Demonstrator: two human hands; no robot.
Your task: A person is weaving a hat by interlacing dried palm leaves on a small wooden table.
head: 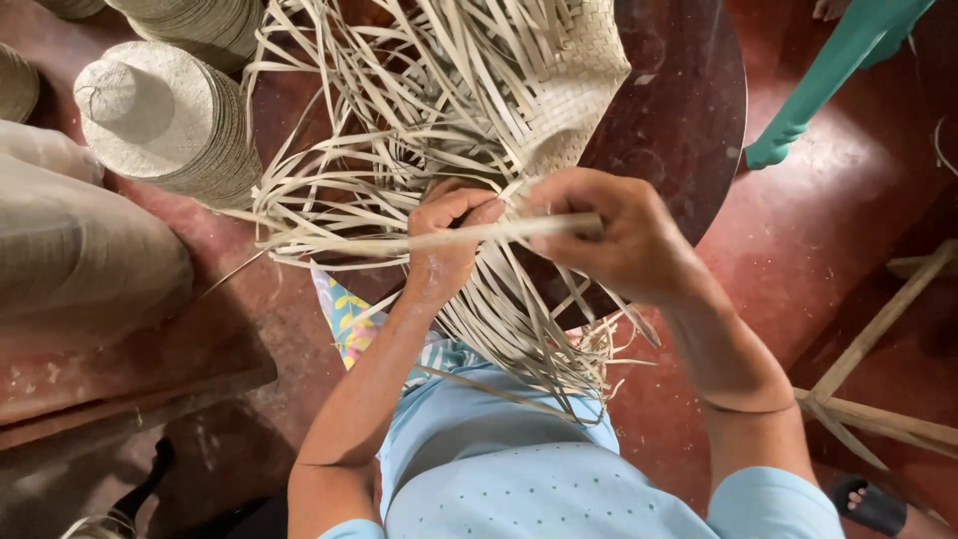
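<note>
A half-woven pale straw piece [574, 75] lies on a dark round table [689, 110], with many loose flat strips [369, 170] fanning out toward me and hanging over my lap. My left hand [444, 240] is closed among the strips at the weave's near edge. My right hand [619, 240] pinches one long flat strip [469, 235] that runs level to the left across my left hand. Both hands touch each other over the strips.
A stack of woven straw hats [165, 120] stands at the upper left, with more stacks [200, 25] behind. A grey sack-like bundle [70, 250] lies at the left. A teal furniture leg [828, 80] and wooden sticks [878, 399] are to the right on the red floor.
</note>
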